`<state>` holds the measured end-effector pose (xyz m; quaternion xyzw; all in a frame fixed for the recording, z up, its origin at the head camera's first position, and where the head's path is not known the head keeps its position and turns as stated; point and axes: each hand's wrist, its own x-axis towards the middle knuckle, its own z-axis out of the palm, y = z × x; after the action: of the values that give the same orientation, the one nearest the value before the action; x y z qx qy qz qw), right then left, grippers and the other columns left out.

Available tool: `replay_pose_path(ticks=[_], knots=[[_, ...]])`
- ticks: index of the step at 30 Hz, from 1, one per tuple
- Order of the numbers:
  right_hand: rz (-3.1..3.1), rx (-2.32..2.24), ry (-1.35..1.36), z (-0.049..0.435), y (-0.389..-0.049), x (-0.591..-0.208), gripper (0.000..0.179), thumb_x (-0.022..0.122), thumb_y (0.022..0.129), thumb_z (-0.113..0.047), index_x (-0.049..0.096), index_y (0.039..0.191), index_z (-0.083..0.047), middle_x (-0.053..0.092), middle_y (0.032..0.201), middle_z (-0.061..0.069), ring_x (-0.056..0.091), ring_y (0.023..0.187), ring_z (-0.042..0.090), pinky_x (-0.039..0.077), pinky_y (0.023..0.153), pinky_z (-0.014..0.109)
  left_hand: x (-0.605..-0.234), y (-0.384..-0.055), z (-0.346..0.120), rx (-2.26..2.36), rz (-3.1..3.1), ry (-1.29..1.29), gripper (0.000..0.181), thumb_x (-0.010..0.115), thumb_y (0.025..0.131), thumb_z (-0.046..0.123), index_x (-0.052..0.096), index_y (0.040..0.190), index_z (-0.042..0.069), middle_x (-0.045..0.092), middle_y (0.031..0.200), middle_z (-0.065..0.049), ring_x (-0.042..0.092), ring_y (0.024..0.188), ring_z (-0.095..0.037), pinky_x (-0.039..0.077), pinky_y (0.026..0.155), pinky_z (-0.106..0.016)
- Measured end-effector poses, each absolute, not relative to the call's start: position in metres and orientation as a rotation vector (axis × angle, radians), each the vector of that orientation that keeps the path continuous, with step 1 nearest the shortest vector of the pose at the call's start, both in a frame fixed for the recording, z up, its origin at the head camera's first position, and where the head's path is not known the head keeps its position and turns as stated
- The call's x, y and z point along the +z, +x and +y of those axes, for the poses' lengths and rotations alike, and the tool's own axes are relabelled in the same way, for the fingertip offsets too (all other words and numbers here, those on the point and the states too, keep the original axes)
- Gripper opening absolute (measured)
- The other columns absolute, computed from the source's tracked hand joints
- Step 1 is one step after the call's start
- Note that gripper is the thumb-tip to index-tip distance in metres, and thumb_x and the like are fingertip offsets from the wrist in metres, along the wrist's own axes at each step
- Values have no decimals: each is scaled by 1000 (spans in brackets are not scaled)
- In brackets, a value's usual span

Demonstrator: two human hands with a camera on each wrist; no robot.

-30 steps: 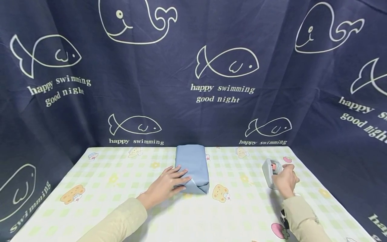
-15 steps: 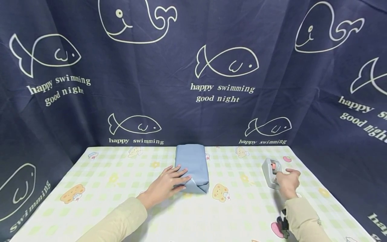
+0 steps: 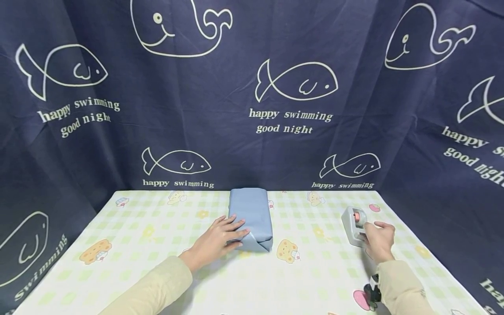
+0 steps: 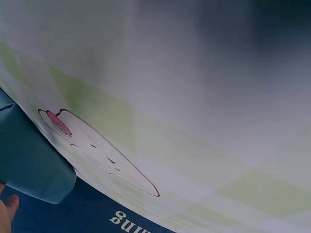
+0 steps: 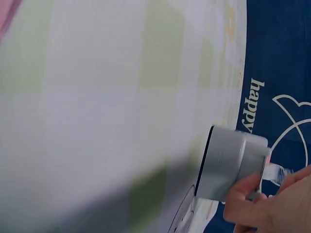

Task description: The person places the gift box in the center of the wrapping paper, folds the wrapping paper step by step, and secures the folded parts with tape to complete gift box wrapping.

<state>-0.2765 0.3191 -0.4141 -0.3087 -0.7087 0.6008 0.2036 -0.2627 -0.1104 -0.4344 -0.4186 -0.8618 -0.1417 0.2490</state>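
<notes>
In the head view my left hand (image 3: 219, 238) rests with spread, fairly straight fingers on the near left part of a box wrapped in blue paper (image 3: 252, 212). A folded flap shows at the box's near end. On the right stands a grey tape dispenser (image 3: 350, 227) with a roll of clear tape (image 3: 361, 215) on an orange core. My right hand (image 3: 379, 241) is at the dispenser's near end, its fingers curled, apparently pinching the tape's end; the strip itself is hard to see. In the right wrist view, curled fingers (image 5: 243, 194) are against the dispenser's end.
A pale checked cloth with cartoon prints covers the table (image 3: 157, 271). Dark blue curtains (image 3: 252, 153) with fish drawings stand behind it and on both sides. The box lies against the table's far edge.
My right hand has drawn back from beside the tape roll, toward me and slightly right. The left hand and the wrapped box have stayed in place.
</notes>
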Motion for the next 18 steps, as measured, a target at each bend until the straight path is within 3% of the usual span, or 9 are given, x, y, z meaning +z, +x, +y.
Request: replay_pose_path(ticks=[5,8,12,18], knots=[[-2022,1765,-816,323,-272,-413,22,47,73,-2,46,94,7,47,64,1,47,51,6,47,47,21,-435,-263,-111,-395,-2351,-1137,41,67,81,27,61,121,24,57,127,-5,49,122,-31,37,100,-51],[-2120,1744,-815,323,-266,-410,38,49,74,-6,45,105,16,52,78,10,50,58,8,47,50,19,-435,-263,-111,-388,-2334,-1142,41,68,81,27,61,121,24,57,127,-5,49,122,-31,38,100,-51],[-2301,1669,-816,325,-258,-407,70,52,77,-14,22,131,19,39,112,27,52,67,13,49,53,21,-436,-263,-111,-380,-2316,-1150,42,69,79,27,62,120,23,58,125,-6,50,120,-32,39,98,-51],[-2346,1727,-783,331,-255,-410,79,57,74,-8,14,134,21,38,112,29,51,62,7,54,59,24,-435,-264,-110,-388,-2311,-1156,42,70,78,26,62,120,22,59,124,-7,51,119,-34,39,97,-52]])
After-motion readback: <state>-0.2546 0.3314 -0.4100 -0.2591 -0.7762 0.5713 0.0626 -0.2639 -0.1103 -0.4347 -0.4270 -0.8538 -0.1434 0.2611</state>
